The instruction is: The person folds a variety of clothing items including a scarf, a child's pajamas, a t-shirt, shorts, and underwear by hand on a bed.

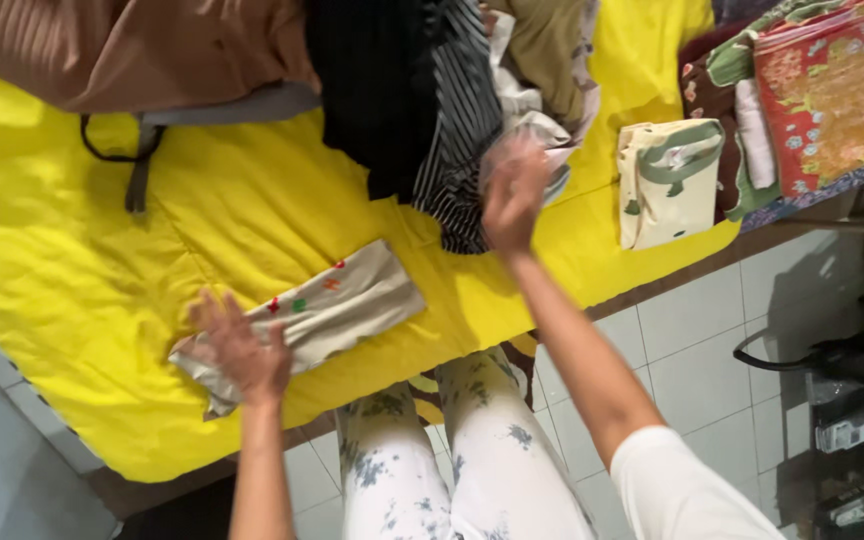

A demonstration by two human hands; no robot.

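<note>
Yellow bedding (72, 250) covers the bed. Her left hand (242, 350) presses flat, fingers spread, on a folded beige garment (342, 300) at the near edge. Her right hand (514, 195), blurred, reaches the clothes pile (422, 100); its grip I cannot tell.

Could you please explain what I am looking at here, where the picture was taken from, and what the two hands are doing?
There is no machine here: a person wears a camera on the head, so the single picture looks down over their own arms and legs. The left hand lies flat, fingers spread, on a folded beige cloth with small coloured dots. The right hand, blurred, reaches to a heap of clothes, at a black striped garment; whether it grips anything I cannot tell. Everything lies on a yellow sheet covering a bed or table. To the right sit a folded cream and green cloth and a stack of patterned folded fabrics. Below is a white tiled floor.
</note>
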